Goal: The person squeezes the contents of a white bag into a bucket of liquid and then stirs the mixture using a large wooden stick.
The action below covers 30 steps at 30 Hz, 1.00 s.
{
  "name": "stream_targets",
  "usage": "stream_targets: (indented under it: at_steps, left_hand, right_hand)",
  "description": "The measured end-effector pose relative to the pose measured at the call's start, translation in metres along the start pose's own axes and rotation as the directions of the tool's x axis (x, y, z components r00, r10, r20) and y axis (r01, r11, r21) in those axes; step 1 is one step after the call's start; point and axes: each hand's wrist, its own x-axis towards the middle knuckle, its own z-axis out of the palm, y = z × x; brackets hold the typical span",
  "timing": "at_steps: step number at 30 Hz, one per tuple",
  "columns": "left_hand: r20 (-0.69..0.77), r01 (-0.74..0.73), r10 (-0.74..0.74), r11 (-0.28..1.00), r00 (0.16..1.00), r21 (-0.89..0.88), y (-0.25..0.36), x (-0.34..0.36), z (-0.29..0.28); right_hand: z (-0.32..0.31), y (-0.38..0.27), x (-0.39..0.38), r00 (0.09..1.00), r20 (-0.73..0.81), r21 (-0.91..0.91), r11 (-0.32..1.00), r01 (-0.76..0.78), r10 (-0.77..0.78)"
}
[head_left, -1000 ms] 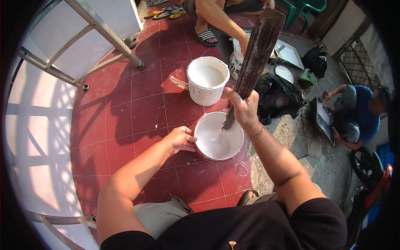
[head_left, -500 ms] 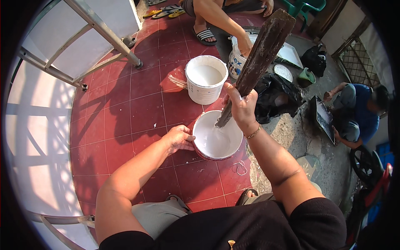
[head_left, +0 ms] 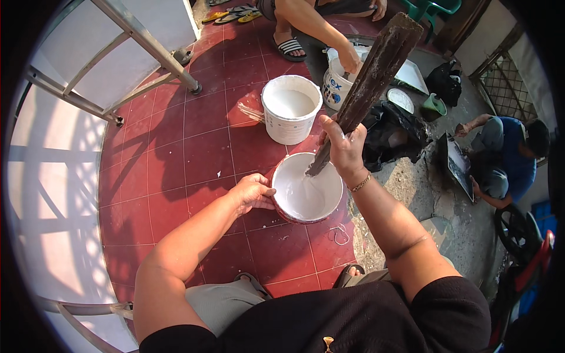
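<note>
Between my arms a round bucket [head_left: 281, 207] with a reddish outside holds white liquid [head_left: 306, 197] that looks like paint. My left hand [head_left: 256, 193] grips the bucket's left rim, thumb over the edge and fingers along the outer wall. A dark, rough wooden stick [head_left: 376, 65] is in my right hand [head_left: 346, 147], fingers wrapped round its lower part. It leans up and to the right, its lower end dipping into the white liquid. Just beyond stands a white bucket [head_left: 290, 126], also with white contents.
A co-worker's hand [head_left: 350, 62] reaches into another white bucket [head_left: 332, 88]. At right a crouching person [head_left: 518, 156] holds a dark flat panel [head_left: 456, 165]. Black plastic [head_left: 391, 138] lies near my right hand. A metal frame [head_left: 141, 53] stands at left on red tiles [head_left: 206, 159].
The stick and my right hand have shifted slightly to the right. The bucket under them has barely moved. The co-worker's hand has shifted a little at the far bucket.
</note>
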Motion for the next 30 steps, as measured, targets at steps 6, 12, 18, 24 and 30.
stream_targets:
  at_steps: [6,12,18,24,30]
  left_hand:
    - [-0.011,-0.003,0.003,1.000,1.000,-0.011,-0.004,-0.003,-0.003]
    - [0.007,-0.015,0.016,0.999,1.000,-0.034,-0.005,0.001,0.000]
    - [-0.010,0.008,-0.008,1.000,1.000,0.005,0.001,0.000,0.000]
    - [0.002,-0.015,0.015,0.999,1.000,-0.051,-0.005,-0.001,-0.003]
    - [0.021,0.003,-0.002,1.000,1.000,-0.031,-0.003,0.004,-0.004]
  right_hand:
    - [0.024,-0.003,-0.023,0.971,0.190,0.182,0.967,-0.179,0.144]
    - [-0.010,-0.005,-0.003,0.988,0.134,-0.098,0.993,-0.070,0.083]
    - [0.021,0.000,-0.008,0.996,0.049,0.154,0.985,-0.076,0.070]
    - [0.002,-0.008,-0.013,0.959,0.235,-0.035,0.988,-0.153,0.157]
    - [-0.001,-0.001,0.000,1.000,0.024,-0.007,1.000,-0.011,0.011]
